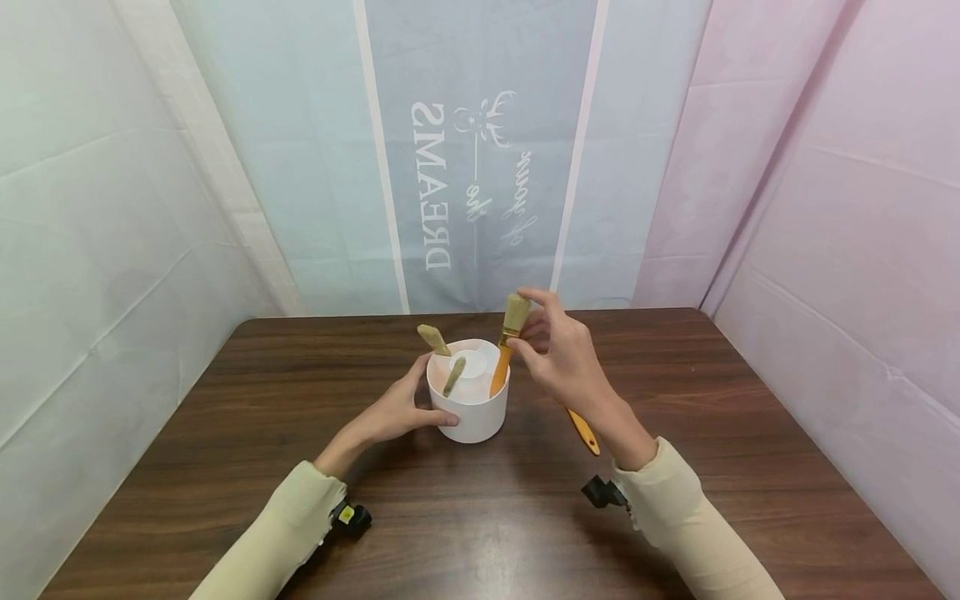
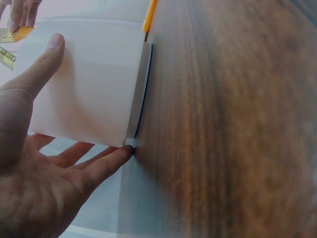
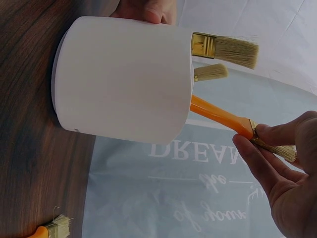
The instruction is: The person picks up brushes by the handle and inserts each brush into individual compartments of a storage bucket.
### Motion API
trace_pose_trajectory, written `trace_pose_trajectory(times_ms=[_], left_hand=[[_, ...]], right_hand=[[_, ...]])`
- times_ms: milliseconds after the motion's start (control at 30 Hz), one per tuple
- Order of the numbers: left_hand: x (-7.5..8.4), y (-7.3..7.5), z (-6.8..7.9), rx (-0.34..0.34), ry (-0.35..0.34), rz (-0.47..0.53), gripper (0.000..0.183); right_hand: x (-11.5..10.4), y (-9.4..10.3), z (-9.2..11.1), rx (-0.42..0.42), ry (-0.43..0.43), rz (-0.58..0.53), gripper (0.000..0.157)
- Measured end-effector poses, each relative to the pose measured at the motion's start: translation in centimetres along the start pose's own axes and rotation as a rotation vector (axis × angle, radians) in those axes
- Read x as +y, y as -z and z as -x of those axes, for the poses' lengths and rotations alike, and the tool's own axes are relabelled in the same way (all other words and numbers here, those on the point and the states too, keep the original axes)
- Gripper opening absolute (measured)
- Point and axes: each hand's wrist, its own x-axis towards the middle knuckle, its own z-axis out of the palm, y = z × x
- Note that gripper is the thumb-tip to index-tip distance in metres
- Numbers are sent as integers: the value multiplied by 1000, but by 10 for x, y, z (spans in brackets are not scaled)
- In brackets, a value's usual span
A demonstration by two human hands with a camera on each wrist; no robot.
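On the table stands a round white container (image 1: 472,422) with a raised ring in its middle. My left hand (image 1: 397,408) holds it from the left, thumb at the near wall and fingers round the far side. My right hand (image 1: 566,354) pinches a paintbrush (image 1: 501,371) near its metal ferrule. That brush leans bristles up, its orange handle dipping inside the container's right part. Two more brushes stand bristles up inside: one leans out over the back left rim (image 1: 432,337), and a second brush (image 1: 454,375) sits nearer the front.
Another orange-handled paintbrush (image 1: 583,432) lies on the table under my right forearm; its bristles (image 3: 60,227) show in the right wrist view. The dark wooden table (image 1: 465,517) meets a printed cloth (image 1: 480,167) at its far edge. Pale cloth hangs on both sides.
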Motion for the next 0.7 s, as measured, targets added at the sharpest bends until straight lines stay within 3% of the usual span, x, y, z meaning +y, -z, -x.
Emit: trace_pose_trajectory(times_ms=[700], left_hand=[[-1, 0, -1, -3, 4, 10, 108]], right_hand=[[2, -3, 1, -37, -10, 4, 68]])
